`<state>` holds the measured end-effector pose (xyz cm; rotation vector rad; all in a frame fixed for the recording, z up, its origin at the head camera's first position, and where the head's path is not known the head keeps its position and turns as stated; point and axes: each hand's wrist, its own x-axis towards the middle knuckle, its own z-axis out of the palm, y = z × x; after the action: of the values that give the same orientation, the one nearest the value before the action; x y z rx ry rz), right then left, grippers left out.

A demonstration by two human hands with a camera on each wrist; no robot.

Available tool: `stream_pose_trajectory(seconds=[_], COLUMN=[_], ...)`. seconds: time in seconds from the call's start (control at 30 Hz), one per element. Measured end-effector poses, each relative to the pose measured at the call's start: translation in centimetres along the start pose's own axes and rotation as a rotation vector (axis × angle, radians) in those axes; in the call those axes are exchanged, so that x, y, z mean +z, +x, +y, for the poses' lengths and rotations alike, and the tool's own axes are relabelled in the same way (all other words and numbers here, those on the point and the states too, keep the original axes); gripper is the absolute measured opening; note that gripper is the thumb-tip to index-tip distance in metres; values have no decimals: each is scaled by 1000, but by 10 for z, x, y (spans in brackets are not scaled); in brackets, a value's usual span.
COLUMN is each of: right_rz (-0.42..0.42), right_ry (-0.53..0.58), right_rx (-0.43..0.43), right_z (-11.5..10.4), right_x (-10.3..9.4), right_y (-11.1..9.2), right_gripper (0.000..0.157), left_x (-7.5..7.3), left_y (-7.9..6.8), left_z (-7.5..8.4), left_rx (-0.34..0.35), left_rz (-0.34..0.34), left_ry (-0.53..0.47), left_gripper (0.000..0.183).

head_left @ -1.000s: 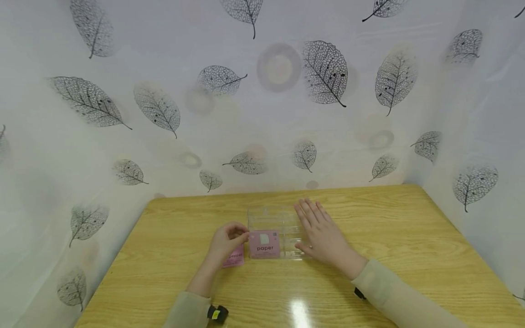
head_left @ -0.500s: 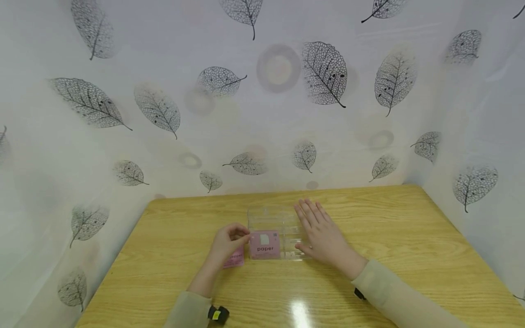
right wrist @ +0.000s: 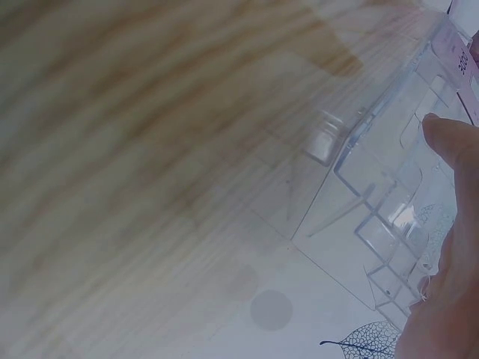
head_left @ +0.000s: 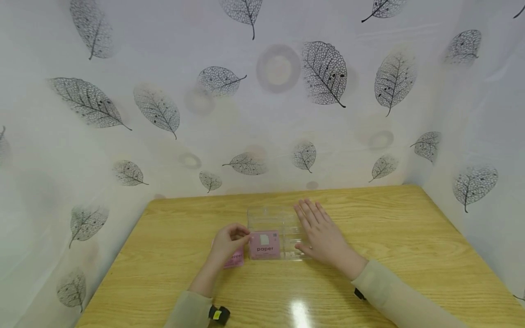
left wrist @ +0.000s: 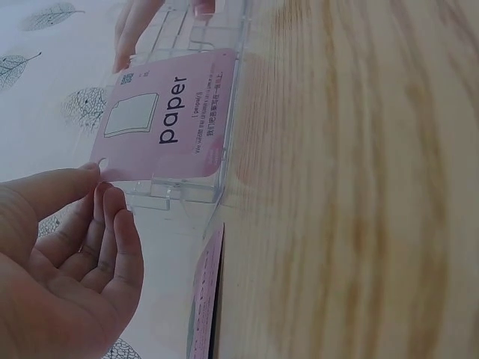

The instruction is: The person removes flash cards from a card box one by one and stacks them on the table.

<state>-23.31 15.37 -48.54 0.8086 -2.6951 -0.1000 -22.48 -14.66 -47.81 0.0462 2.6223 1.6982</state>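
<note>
Barely anything has moved since the earlier frame: my left hand (head_left: 226, 241) has edged a trifle towards the right, and a little more of the second card's lettering has slipped behind it.

What handling this thing turns on, I judge, is a corner hold. The pink card with rounded corners, printed "paper" under a drawn white sheet (head_left: 264, 246), lies directly to the right of my left thumb and forefinger, which pinch it narrowly at its upper left corner, by the punched hole. My other left fingers curl loosely, holding nothing. The card looks nearly square, so I cannot name a clear long axis (the printed word, at least, runs straight away from my pinch towards my right hand). It is at the front left section of the clear plastic compartment box (head_left: 284, 228); whether inside or just over it, I cannot tell.

My right hand (head_left: 321, 237) is the farther one, spread with long fingers across the box's right side, touching it but gripping nothing.

Just left of the box, partly under my left hand, lies the second pink card, its word ending in "epper" (head_left: 234, 260). All of it rests on the yellow wood-grain table (head_left: 184, 218).
</note>
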Motion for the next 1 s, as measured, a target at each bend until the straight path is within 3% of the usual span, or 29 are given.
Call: stream_pose_trajectory(seconds=[1.0], right_rz=[-6], right_ry=[12], right_rx=[9], right_z=[0], right_x=[0], right_y=[1], right_gripper=[112], left_x=[-1], left_y=[4], left_z=[-4], left_rx=[10], left_rz=[-11], left_ry=[3], left_gripper=[9])
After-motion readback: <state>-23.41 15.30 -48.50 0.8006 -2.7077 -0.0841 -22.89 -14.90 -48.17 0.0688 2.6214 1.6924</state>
